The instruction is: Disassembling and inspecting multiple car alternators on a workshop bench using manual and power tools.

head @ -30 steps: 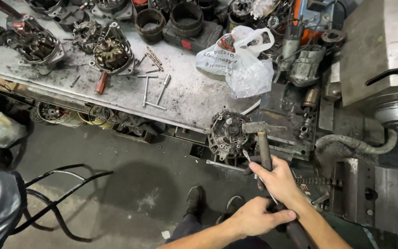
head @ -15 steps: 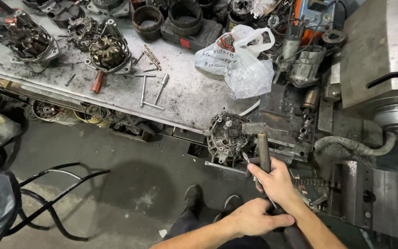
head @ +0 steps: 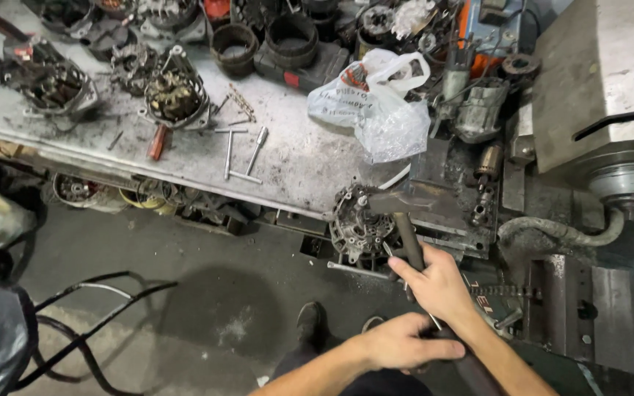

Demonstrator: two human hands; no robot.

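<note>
Right hand (head: 440, 282) grasps the dark pipe handle (head: 409, 242) near the alternator housing (head: 357, 224); left hand (head: 405, 343) clenched around the handle's near end.

A grimy metal table (head: 310, 165) runs across the upper left. On it lie a crumpled clear plastic bag (head: 379, 103), two T-shaped wrenches (head: 240, 154) side by side, and a red-handled tool (head: 158, 141) just below a dismantled alternator housing (head: 174, 92). Dark metal rings (head: 262, 40) sit near the far edge. Black cables (head: 89, 323) loop over the concrete floor (head: 207, 293), and a grey hose (head: 559, 231) curves beside the machine (head: 603, 81) at right
</note>
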